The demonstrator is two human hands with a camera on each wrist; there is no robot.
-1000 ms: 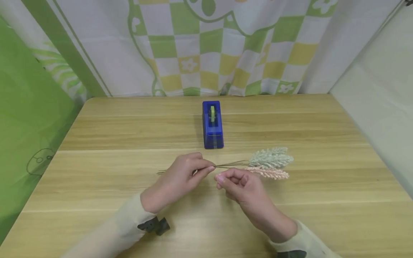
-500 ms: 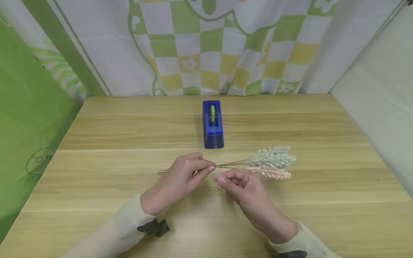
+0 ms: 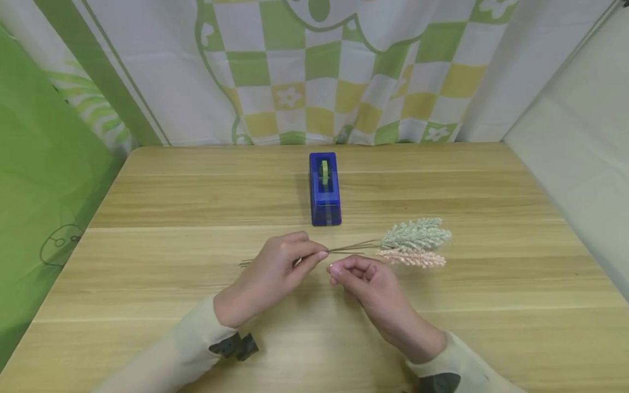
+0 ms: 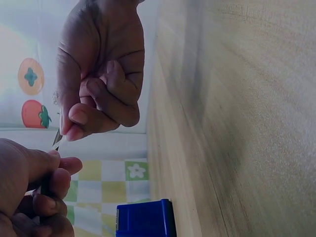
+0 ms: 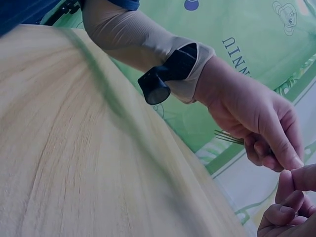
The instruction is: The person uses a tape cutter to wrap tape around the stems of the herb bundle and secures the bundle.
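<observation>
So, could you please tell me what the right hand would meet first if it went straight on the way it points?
Most likely the left hand, which pinches the thin stems just ahead; the exact depth between the two hands is unclear.

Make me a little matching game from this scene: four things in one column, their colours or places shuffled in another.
1. Tape dispenser
2. Curtain
3. Stems
4. Pink flower

A. Thin and brown
B. Beside the green flowers
C. Blue
D. Behind the far edge of the table

Pairs: 1-C, 2-D, 3-A, 4-B
</observation>
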